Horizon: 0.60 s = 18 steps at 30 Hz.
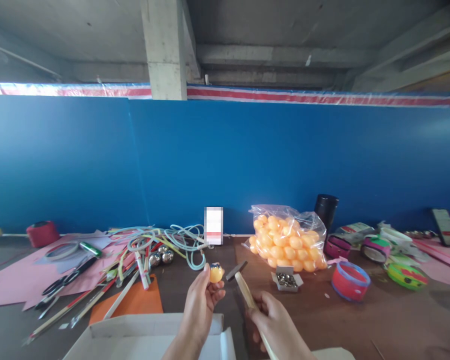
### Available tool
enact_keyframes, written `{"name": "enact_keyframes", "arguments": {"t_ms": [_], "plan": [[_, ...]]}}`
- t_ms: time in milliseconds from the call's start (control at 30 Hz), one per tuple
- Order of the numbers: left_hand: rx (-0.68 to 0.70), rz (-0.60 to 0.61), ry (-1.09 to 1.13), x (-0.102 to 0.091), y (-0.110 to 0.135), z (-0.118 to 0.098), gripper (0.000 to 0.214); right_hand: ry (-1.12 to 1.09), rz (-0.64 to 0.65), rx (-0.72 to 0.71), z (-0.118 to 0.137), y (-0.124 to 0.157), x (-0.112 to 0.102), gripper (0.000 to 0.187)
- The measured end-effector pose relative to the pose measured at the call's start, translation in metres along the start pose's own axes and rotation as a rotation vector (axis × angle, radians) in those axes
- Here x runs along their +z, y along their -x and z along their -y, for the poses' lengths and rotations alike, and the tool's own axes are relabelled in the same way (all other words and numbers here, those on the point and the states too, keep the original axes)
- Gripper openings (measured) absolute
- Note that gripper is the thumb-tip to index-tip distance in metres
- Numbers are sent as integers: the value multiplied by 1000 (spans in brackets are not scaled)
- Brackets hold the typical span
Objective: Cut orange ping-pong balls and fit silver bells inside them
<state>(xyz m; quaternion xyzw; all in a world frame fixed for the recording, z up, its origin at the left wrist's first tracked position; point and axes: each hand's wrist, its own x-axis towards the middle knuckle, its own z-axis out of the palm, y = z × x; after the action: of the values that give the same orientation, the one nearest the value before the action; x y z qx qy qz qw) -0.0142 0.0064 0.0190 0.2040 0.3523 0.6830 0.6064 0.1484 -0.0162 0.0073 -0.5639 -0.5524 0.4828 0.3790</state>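
Observation:
My left hand pinches an orange plastic ball between thumb and fingers. A small dark and shiny patch shows on top of the ball, too small to make out. My right hand is wrapped round the pale wooden handle of a hammer. Its dark metal head points up and left, near the ball but apart from it. Beyond the hammer, a clear plastic bag full of similar orange balls stands on the table. A small open box of shiny metal pieces lies in front of the bag.
An open white carton stands at the near edge, partly under my left forearm. Left lie cords, steel balls, scissors and orange paper. Right are a red tape roll, a black cylinder and a phone.

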Motion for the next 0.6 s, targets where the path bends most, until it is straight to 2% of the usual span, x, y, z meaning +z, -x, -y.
{"name": "enact_keyframes", "arguments": {"t_ms": [600], "plan": [[3,4,-2,1,1,0,32,76,26,44,-4,-1,0,16]]}}
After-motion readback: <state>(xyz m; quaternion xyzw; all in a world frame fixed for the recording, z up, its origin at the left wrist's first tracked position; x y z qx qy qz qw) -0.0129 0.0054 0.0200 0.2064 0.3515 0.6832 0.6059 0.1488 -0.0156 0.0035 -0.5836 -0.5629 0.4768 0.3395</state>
